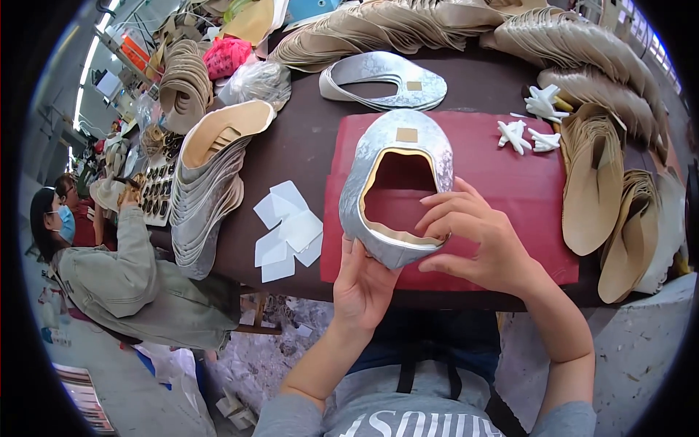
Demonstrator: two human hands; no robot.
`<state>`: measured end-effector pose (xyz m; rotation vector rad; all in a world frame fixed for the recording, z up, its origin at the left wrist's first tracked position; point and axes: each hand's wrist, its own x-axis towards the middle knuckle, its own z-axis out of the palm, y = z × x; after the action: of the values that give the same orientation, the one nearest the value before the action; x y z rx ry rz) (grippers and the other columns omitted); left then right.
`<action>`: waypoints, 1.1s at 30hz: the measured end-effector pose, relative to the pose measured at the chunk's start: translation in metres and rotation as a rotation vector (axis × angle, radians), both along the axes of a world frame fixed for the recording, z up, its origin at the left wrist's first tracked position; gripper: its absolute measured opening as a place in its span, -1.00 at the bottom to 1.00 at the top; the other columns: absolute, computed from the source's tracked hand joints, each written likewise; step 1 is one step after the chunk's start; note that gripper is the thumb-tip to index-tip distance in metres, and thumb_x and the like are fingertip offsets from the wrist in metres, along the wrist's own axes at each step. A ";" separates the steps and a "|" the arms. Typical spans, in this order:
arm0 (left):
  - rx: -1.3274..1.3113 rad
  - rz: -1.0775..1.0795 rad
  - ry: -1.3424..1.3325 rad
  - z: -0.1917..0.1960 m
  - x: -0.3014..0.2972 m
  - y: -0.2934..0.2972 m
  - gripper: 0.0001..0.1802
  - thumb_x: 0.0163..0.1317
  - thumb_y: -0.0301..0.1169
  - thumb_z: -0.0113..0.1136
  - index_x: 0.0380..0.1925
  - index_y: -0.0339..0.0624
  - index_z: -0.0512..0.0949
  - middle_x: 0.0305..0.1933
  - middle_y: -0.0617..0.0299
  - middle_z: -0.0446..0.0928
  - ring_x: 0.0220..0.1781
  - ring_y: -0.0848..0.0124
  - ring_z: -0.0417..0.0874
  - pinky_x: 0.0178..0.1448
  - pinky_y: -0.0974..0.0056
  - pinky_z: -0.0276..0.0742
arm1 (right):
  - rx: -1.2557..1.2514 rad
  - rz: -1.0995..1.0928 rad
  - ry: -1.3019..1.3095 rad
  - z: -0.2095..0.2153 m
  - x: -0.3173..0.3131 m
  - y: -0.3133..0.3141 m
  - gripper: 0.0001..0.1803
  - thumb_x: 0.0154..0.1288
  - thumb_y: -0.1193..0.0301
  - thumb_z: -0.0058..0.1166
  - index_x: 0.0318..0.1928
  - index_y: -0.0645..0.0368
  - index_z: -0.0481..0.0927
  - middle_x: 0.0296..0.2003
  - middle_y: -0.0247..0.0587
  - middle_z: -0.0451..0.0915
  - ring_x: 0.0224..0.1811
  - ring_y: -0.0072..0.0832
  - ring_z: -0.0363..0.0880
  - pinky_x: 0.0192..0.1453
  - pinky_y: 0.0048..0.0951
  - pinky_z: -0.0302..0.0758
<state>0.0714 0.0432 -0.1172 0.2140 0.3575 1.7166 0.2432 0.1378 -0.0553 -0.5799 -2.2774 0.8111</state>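
Observation:
A shoe upper [354, 182] in mottled silver-grey, with a tan lining and a small tan square on its toe, is raised over the red mat, toe pointing away from me. My left hand [364, 285] grips it at the heel from below, thumb up on the outer side. Around the right side of the heel, my right hand [477, 237] has its fingers apart, fingertips by the opening's rim and thumb outside. Whether those fingertips touch the lining I cannot tell. Beyond lie similar silver uppers [422, 76], stacked flat.
The red mat [510, 218] covers part of a dark table. White paper-like pieces [298, 226] lie left, beside a stack of uppers [196, 211]. Small white branching pieces [514, 137] and tan stacks [591, 189] are at right. A masked person [116, 269] works at far left.

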 end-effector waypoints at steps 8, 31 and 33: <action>-0.133 0.125 0.578 0.005 -0.019 -0.016 -0.42 0.38 -0.40 0.02 0.35 -0.19 0.09 0.32 -0.02 0.26 0.38 0.25 0.30 0.46 0.12 0.16 | -0.048 0.114 0.030 -0.004 -0.001 0.003 -0.76 -0.02 0.48 0.35 -0.29 0.13 0.61 -0.33 -0.36 0.61 -0.09 -0.42 0.53 0.38 -0.18 0.25; 0.773 0.672 2.607 -0.033 -0.006 0.003 -0.71 0.00 -0.43 0.33 -0.20 -0.06 0.67 -0.14 0.36 0.60 0.00 0.43 0.50 0.29 0.07 0.31 | 0.159 -0.118 -0.809 -0.020 0.004 -0.014 -0.64 0.13 0.58 0.09 -0.03 0.30 0.41 -0.26 -0.14 0.42 -0.49 -0.32 0.47 -0.45 -0.38 0.45; 0.755 0.633 2.566 -0.031 -0.004 0.005 -0.71 0.00 -0.45 0.32 -0.20 -0.06 0.67 -0.18 0.35 0.60 -0.01 0.42 0.50 0.27 0.08 0.32 | 0.141 -0.112 -0.722 -0.036 -0.004 -0.001 -0.68 0.12 0.58 0.11 -0.07 0.29 0.44 -0.28 -0.15 0.41 -0.49 -0.29 0.48 -0.44 -0.36 0.45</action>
<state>0.0671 0.0479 -0.1486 3.0788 1.5745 0.9010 0.2392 0.1371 -0.0909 -1.0504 -2.8765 0.4104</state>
